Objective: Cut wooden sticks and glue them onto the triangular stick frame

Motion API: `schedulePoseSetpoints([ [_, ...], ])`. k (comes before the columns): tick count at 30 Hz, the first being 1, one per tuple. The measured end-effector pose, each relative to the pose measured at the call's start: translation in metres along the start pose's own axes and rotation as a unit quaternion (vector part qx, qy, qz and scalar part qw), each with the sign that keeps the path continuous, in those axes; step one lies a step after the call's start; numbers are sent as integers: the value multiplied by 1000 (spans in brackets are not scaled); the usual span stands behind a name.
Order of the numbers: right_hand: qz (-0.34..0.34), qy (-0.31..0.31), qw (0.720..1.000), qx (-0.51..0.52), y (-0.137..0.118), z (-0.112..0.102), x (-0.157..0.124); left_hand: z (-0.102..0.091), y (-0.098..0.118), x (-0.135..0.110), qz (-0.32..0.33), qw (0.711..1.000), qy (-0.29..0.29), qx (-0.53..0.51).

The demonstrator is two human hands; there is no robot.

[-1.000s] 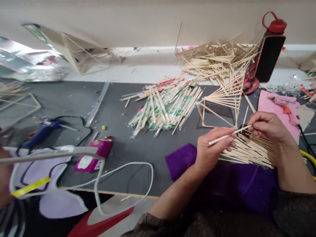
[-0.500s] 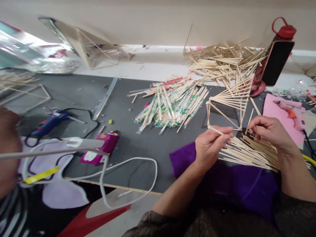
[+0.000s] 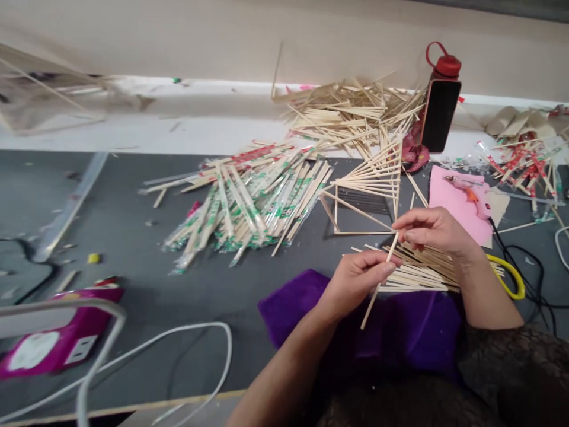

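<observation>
A slim wooden chopstick (image 3: 370,308) slants up between my two hands. My left hand (image 3: 355,281) pinches it around the middle. With thumb and fingers closed, my right hand (image 3: 427,231) is at its upper end, beside the near right corner of a chopstick frame (image 3: 367,232). The fingers partly hide that contact. The frame has a fan of chopsticks (image 3: 371,185) across its upper part. Loose chopsticks (image 3: 413,279) lie beneath and behind my hands, on the table side of a purple cloth (image 3: 306,296).
Paper-wrapped chopsticks (image 3: 249,207) spread to the left, with a bare chopstick heap (image 3: 351,112) behind. A phone (image 3: 441,115) leans on a red-capped bottle (image 3: 447,65). A pink glue gun (image 3: 478,201) rests on pink sheet. White cable (image 3: 226,338) and magenta box (image 3: 93,332) are at left.
The view has swung right. The chopstick in my left hand has turned to slant toward my body, and my right hand has come in to its upper end.
</observation>
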State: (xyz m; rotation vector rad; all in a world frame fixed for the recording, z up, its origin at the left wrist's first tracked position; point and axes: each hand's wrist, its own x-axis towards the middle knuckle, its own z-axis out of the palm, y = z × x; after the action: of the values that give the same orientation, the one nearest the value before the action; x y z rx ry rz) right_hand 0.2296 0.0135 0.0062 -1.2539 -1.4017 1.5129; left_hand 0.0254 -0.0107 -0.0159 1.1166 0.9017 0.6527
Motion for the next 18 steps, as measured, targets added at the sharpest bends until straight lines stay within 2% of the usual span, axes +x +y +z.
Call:
schedulePoseSetpoints([
  [7,-16,-12,999,-43,2,1,2,1,-7,6,-44,998,-16,-39],
  [13,-9,-21,993,-119,-4,9,3,0,-15,11,-51,993,61,-88],
  [16,-34,-32,979,-198,-7,12,3,-1,-16,12,-75,990,59,-100],
  [18,-62,-23,960,-273,-6,14,3,0,-15,13,-89,990,54,-100],
])
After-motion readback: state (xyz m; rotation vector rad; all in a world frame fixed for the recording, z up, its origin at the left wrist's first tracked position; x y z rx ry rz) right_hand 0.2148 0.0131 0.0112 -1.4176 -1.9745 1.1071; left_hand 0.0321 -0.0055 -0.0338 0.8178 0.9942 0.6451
